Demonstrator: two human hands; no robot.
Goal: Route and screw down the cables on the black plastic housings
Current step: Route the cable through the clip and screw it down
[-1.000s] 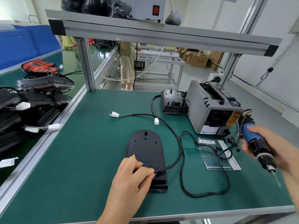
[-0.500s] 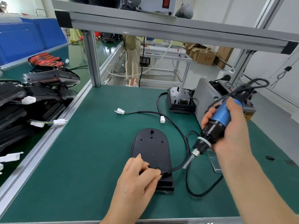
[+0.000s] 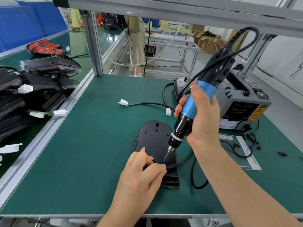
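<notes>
Green mat bears housing; left hand pinches cable, right hand grips screwdriver.

Left of the housing you've got open mat up to the alu rail. Right's tight: cable loops just beside it, paper sheet & loose clips near, tape dispenser behind. Screwdriver stands tilted over the housing's near end.
</notes>
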